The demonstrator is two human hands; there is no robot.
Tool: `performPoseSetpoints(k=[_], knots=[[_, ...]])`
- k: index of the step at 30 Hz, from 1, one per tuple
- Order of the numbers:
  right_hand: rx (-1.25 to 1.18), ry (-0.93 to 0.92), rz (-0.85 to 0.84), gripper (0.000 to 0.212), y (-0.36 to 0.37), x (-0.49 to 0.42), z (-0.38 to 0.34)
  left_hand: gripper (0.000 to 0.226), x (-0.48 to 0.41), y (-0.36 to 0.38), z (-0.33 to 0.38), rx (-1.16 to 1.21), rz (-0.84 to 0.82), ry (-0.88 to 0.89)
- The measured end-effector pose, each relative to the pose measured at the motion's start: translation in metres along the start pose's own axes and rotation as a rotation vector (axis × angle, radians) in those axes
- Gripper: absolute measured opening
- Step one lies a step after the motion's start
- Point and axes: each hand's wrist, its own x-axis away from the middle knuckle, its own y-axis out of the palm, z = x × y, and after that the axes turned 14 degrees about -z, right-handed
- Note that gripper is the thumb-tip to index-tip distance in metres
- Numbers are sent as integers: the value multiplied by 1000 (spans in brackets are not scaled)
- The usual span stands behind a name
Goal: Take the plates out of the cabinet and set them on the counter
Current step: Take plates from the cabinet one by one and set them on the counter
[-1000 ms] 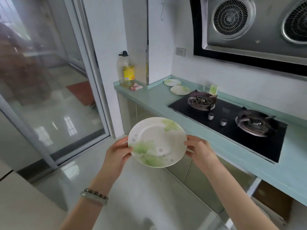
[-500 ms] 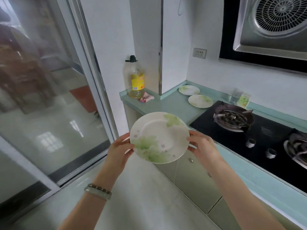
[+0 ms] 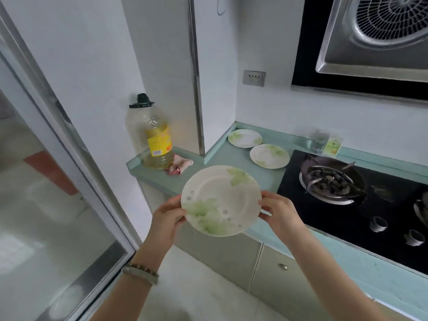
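A white plate with green leaf print (image 3: 220, 200) is held tilted in the air over the front edge of the pale green counter (image 3: 234, 163). My left hand (image 3: 165, 216) grips its left rim and my right hand (image 3: 279, 212) grips its right rim. Two matching plates lie flat on the counter in the back corner: one (image 3: 244, 138) against the wall, the other (image 3: 269, 156) just in front of it, beside the hob.
A black gas hob (image 3: 361, 205) with burners and knobs fills the counter to the right. An oil bottle (image 3: 151, 137) and a pink cloth (image 3: 179, 165) stand at the counter's left end. A glass sliding door (image 3: 46, 181) is at left. Cabinet doors (image 3: 227, 253) lie below.
I have come closer to the counter corner, carrying the plate with both hands forward and over the counter's front edge. The two plates on the counter have not moved.
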Motion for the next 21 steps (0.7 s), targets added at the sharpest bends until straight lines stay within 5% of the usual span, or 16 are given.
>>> performPoseSetpoints(k=[11,21], knots=[[-117,14,315,28,19,-128,0,58,-189,-49,17,-42,-253,-160],[-107,87,402,34,-28,-228,15,59,-305,-52,-23,-80,-192,-341]])
